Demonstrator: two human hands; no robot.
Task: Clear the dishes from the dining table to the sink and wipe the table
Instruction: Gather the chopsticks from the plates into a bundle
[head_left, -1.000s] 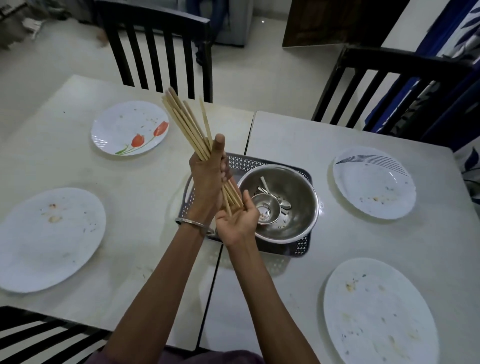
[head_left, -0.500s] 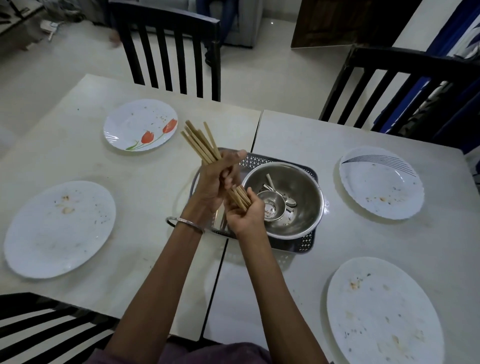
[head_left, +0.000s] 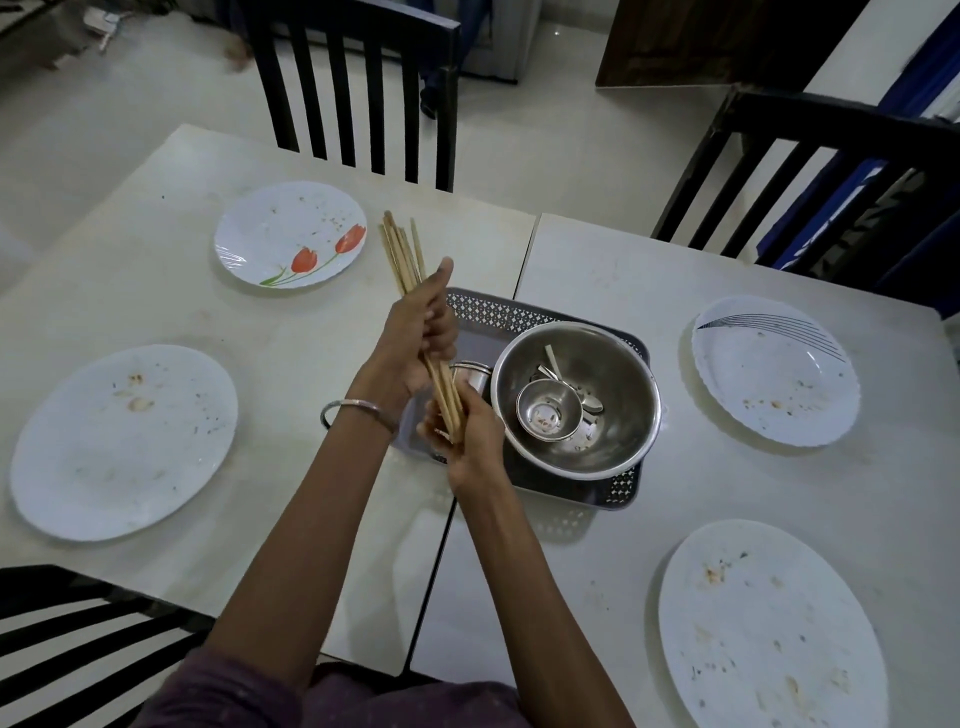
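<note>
Chopsticks (head_left: 402, 249) — the bundle is drawn tighter and stands steeper than a moment ago, less fanned.
Location: held above the left end of the tray (head_left: 498, 312), just beside the steel bowl (head_left: 618, 358).
Hold: the left hand (head_left: 415, 338) wraps the middle; the right hand (head_left: 470, 441) curls round the lower ends.
Handling, as judged: light, stiff, smooth — single sticks could slide out, so grip mid-length with the ends squared.
Room: four soiled plates (head_left: 124, 441) lie well apart on the tabletop (head_left: 613, 270); chairs (head_left: 358, 88) stand along the far edge.
</note>
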